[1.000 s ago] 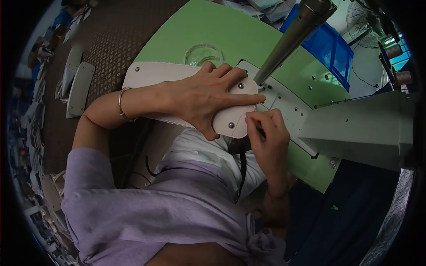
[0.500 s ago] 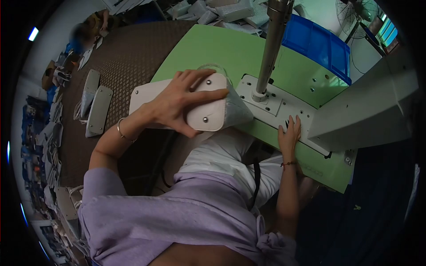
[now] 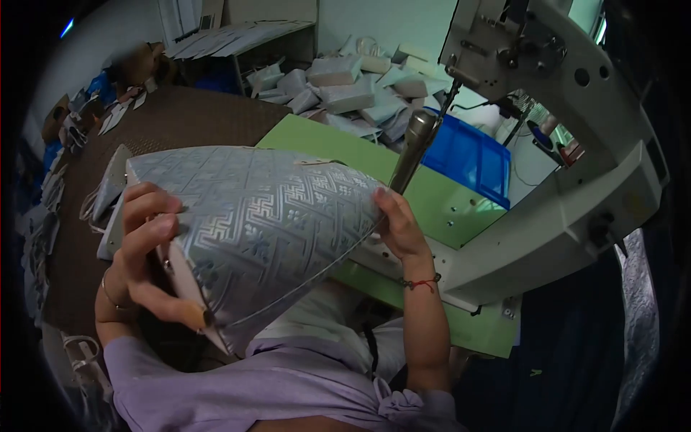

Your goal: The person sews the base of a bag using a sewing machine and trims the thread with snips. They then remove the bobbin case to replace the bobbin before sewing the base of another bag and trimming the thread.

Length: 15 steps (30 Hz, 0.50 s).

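A silvery-blue patterned handbag (image 3: 266,216) is tilted on its side in front of me, its pale studded base facing left. My left hand (image 3: 147,245) grips that base, thumb along the lower edge and fingers curled over the upper part. At the opposite end, my right hand (image 3: 403,227) pinches the bag's rim, with the thumb on top and the other fingers mostly hidden. Just beyond the right hand rises the metal post (image 3: 416,147) of an industrial sewing machine (image 3: 504,50), whose head stands above at upper right.
The machine sits on a green tabletop (image 3: 309,133), with a blue plastic bin (image 3: 468,158) behind it. Bags lie in a pile (image 3: 338,86) at the back. More white-based bags (image 3: 108,187) rest left on a brown table (image 3: 194,119), where another person (image 3: 144,68) sits at the far end.
The bag has turned from base-up to lying sideways, its patterned side now showing. My right hand has left the machine bed and taken hold of the rim. My view has tilted up.
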Available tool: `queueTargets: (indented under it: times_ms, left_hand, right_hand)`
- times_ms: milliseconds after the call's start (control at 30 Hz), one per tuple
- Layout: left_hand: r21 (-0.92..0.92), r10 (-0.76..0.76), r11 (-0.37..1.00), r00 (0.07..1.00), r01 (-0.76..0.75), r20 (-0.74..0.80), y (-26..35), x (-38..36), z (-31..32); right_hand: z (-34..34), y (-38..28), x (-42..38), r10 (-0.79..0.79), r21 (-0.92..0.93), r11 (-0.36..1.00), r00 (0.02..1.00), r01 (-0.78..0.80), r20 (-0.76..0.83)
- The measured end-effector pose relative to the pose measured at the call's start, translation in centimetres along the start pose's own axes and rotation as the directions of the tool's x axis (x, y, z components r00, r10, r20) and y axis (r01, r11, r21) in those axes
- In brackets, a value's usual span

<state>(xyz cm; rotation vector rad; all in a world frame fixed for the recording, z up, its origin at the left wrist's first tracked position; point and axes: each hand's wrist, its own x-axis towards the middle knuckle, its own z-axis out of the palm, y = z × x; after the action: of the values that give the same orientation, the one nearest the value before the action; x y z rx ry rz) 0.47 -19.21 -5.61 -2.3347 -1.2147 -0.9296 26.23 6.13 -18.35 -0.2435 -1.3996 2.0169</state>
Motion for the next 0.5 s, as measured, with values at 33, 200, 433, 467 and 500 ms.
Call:
queueTargets:
  times_ms: [33,200,433,467,500]
  left_hand:
    - [-0.038,0.012,0.999,0.999,-0.013,-0.037,0.0,0.1,-0.5]
    - [0.054,0.065,0.998,0.774,-0.04,-0.63,0.1,2.7,5.0]
    - [-0.023,0.333,0.94,0.927,-0.341,-0.171,-5.0,8.7,2.7]
    - [-0.065,0.331,0.936,0.93,-0.345,-0.162,-5.7,9.1,3.4]
    - [-0.075,0.363,0.924,0.921,-0.376,-0.143,-6.2,10.1,3.7]
  right_hand:
    - [0.4,-0.9,0.2,0.011,0.073,0.997,0.999,-0.014,0.046]
    - [2.4,-4.4,1.5,-0.178,0.011,0.984,0.984,0.178,-0.016]
    - [-0.8,-6.7,1.7,-0.272,0.019,0.959,0.933,0.284,-0.234]
    - [-1.5,-7.0,1.7,-0.281,0.011,0.957,0.931,0.291,-0.233]
    - [-2.1,-7.2,1.7,-0.278,-0.029,0.959,0.92,0.281,-0.278]
